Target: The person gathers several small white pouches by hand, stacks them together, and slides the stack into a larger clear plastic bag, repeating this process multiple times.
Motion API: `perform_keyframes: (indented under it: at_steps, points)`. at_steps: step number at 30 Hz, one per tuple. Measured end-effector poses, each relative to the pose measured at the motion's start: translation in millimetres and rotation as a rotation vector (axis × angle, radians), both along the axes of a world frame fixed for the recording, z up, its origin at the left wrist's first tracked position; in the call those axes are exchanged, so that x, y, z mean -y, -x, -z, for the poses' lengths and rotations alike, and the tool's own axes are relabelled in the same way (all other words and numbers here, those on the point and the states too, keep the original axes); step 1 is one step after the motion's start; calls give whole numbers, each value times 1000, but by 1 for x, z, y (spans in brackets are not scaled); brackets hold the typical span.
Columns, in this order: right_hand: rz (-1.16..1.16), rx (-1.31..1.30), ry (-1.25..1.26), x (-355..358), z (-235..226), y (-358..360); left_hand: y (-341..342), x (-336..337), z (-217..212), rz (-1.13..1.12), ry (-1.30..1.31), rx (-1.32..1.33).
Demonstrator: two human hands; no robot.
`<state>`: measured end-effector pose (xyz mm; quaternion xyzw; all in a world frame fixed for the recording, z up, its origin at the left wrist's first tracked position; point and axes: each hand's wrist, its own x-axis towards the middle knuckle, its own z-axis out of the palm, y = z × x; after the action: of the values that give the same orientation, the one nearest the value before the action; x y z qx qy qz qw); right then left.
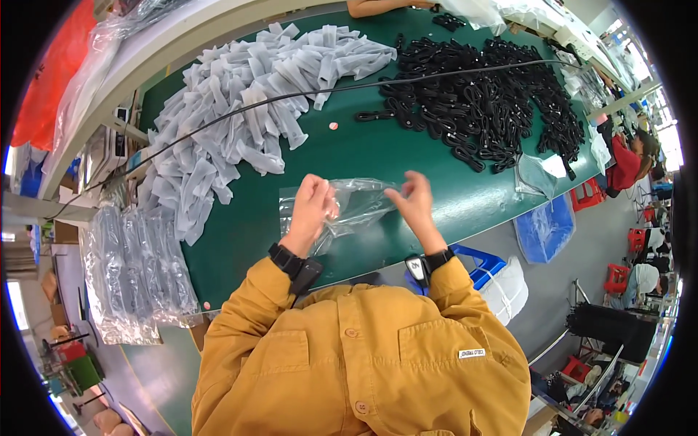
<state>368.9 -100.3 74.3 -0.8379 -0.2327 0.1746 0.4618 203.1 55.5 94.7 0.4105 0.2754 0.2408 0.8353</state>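
Note:
A clear plastic bag lies stretched between my hands above the green tabletop. My left hand is closed on the bag near its left part, fingers curled in. At the bag's right end is my right hand, thumb and fingers apart and slightly blurred; its thumb is close to the film. Beyond my left hand spreads a large heap of small whitish translucent packets. Farther right is a pile of black coiled cables.
Clear bags of grey packets lie at the table's left end. One dark cable hangs across the view over the heaps. A blue plastic bin and blue stool stand by the near right edge. Another person's arm rests at the far edge.

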Motion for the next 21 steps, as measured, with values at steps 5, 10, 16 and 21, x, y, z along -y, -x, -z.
perform_keyframes:
  at_steps: [5, 10, 16, 21]
  points:
    - [-334, 539, -337, 10, -41, 26, -16, 9, -2, 94, -138, 22]
    - [-588, 340, -334, -24, 18, 36, -16, 22, -16, 346, -203, 117]
    - [-394, 591, 285, -26, 60, 2, -11, 30, -16, 714, -721, 36]
    - [-996, 705, 710, 25, 10, -6, -15, 8, 9, 737, -961, -32]
